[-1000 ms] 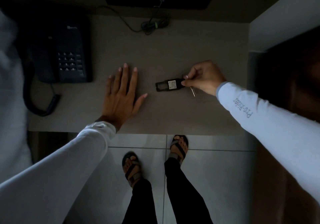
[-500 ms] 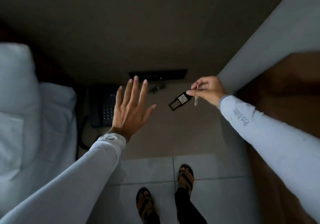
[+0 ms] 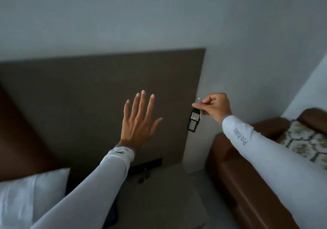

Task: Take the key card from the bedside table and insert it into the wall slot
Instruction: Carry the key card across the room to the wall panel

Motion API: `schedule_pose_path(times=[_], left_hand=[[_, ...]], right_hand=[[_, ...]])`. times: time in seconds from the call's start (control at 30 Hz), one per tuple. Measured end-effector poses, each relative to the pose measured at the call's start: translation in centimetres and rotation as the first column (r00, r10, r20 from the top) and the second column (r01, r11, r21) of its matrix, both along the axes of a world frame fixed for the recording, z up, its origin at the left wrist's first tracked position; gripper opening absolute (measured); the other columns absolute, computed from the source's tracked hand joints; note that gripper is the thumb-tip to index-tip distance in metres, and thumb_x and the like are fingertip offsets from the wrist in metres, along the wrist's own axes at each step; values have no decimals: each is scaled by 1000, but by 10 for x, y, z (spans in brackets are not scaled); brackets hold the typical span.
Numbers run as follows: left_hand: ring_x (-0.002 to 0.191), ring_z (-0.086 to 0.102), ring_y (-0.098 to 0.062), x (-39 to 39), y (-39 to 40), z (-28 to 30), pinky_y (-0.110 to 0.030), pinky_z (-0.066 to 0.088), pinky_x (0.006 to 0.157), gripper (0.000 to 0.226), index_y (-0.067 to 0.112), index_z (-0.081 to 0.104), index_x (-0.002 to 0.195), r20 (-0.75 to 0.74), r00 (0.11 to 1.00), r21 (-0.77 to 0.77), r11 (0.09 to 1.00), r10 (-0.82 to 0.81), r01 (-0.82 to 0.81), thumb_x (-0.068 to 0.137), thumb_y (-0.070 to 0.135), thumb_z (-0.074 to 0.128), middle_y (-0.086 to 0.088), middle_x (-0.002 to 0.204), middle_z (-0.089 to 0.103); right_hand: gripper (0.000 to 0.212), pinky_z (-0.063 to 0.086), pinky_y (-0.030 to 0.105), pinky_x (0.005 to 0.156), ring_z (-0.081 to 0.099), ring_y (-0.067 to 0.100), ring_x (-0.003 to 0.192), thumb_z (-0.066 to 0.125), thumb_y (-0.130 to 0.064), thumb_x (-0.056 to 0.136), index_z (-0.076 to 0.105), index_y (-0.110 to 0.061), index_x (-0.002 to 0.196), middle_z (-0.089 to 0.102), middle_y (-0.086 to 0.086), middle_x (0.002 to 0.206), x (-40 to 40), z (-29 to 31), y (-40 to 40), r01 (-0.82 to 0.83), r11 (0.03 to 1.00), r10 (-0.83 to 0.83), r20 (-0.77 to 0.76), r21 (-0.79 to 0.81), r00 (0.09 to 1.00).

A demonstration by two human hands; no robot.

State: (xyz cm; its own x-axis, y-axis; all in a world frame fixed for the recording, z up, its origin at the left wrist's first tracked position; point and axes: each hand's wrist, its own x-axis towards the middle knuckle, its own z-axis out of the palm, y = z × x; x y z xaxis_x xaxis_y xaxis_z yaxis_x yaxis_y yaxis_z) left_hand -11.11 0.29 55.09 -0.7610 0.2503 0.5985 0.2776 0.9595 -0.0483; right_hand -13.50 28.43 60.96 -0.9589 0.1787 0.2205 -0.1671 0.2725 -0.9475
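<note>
My right hand (image 3: 215,106) pinches the top of the key card (image 3: 194,120), a black tag with a white label and a small metal key on a ring. The card hangs down in the air in front of the white wall, just right of the dark headboard panel's edge. My left hand (image 3: 139,119) is raised with its fingers spread, holding nothing, in front of the headboard panel (image 3: 88,90). The bedside table (image 3: 159,198) lies below, between my arms. No wall slot is visible.
A brown leather sofa (image 3: 235,172) with a patterned cushion (image 3: 307,140) stands at the right. A white pillow (image 3: 26,193) lies at the lower left. A dark socket strip (image 3: 150,164) sits on the panel just above the table.
The view has tilted up from the table top to the wall. My right hand has lifted the key card off the table into the air. My left hand has risen off the table.
</note>
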Motion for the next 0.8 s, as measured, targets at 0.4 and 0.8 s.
schedule_pose_path(times=[0.4, 0.8], left_hand=[[157, 36, -41, 1, 234, 180, -65, 38, 122, 80, 12, 30, 166, -262, 887, -4, 920, -379, 392, 106, 65, 29, -25, 172, 31], [155, 40, -39, 131, 577, 265, -65, 39, 121, 79, 12, 30, 166, -408, 618, -31, 687, -672, 726, 106, 63, 31, -23, 172, 32]], right_hand=[[21, 65, 32, 58, 76, 17, 65, 83, 9, 68, 68, 15, 81, 75, 27, 91, 129, 187, 212, 287, 954, -254, -268, 91, 929], [24, 63, 26, 80, 73, 25, 97, 71, 7, 84, 72, 8, 108, 73, 21, 113, 356, 274, 486, 616, 766, -525, -376, 181, 763]])
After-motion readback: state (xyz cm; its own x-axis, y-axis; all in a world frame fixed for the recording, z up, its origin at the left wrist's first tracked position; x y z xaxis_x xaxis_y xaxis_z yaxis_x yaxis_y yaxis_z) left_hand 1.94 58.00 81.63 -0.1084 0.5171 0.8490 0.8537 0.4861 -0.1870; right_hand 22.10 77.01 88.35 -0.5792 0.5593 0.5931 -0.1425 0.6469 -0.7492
